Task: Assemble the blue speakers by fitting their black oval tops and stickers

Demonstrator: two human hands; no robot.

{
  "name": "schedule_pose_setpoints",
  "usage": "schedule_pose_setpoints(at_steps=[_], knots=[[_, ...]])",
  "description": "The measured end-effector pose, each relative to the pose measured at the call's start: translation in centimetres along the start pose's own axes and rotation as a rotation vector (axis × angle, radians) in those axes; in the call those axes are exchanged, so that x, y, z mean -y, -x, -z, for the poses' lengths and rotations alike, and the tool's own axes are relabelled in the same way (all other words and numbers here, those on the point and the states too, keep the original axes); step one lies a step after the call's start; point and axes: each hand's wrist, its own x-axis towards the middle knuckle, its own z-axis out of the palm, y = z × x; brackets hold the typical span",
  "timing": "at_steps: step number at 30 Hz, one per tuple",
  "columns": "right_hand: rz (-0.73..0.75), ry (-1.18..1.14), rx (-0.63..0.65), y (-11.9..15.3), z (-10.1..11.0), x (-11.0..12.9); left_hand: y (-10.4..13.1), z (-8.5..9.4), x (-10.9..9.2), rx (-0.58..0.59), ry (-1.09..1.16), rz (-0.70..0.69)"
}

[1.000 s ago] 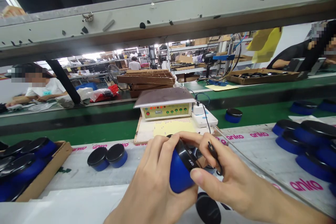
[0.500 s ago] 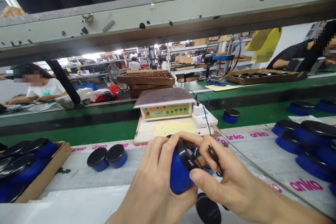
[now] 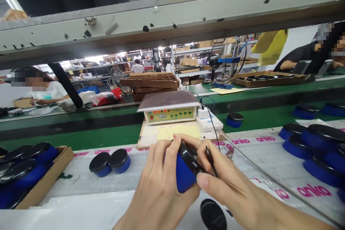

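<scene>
A blue round device with a black rim marked OFF is held on its edge in front of me. My left hand is closed around its blue side, fingers over the top. The thumb and index finger of my right hand press on the black rim side. Tucked among the right hand's fingers is a thin black cable with a plug end. My fingers hide the device's far face. A black round disc lies on the white surface just below my hands.
Two blue-and-black round devices stand left of my hands. A cardboard box of them sits further left, a pile at right. Ahead is a control box with lit indicators, beside a white power adapter. A grey cable crosses the right side.
Both hands and the device have shifted slightly, the device's rim turning a little. The cable end in my right hand now points more upward and sits further left.
</scene>
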Motion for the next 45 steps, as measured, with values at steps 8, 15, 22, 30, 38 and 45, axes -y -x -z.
schedule_pose_setpoints(at_steps=[8, 15, 22, 30, 38, 45], knots=[[-0.091, -0.278, -0.120, 0.4, -1.5, -1.1, 0.2, -0.3, 0.4, 0.010, -0.259, -0.179], [-0.064, -0.403, -0.221, 0.5, -2.5, -1.1, 0.4, -0.9, 0.2, 0.000, -0.308, -0.233], [-0.027, -0.242, -0.110, 0.0, -1.7, -0.6, 0.0, -0.2, 0.0, 0.083, 0.013, -0.010], [-0.244, 0.334, -0.194, -1.6, 5.9, -2.5, -1.3, 0.1, 4.5, 0.611, 0.178, 0.370], [-0.333, 0.616, 0.065, -2.5, 10.0, -9.0, -0.6, -2.3, 6.4, 0.871, 0.127, 0.451], [-0.377, 0.474, 0.283, -2.6, 8.3, -9.7, -0.6, -1.9, 6.7, 0.883, 0.095, 0.385]])
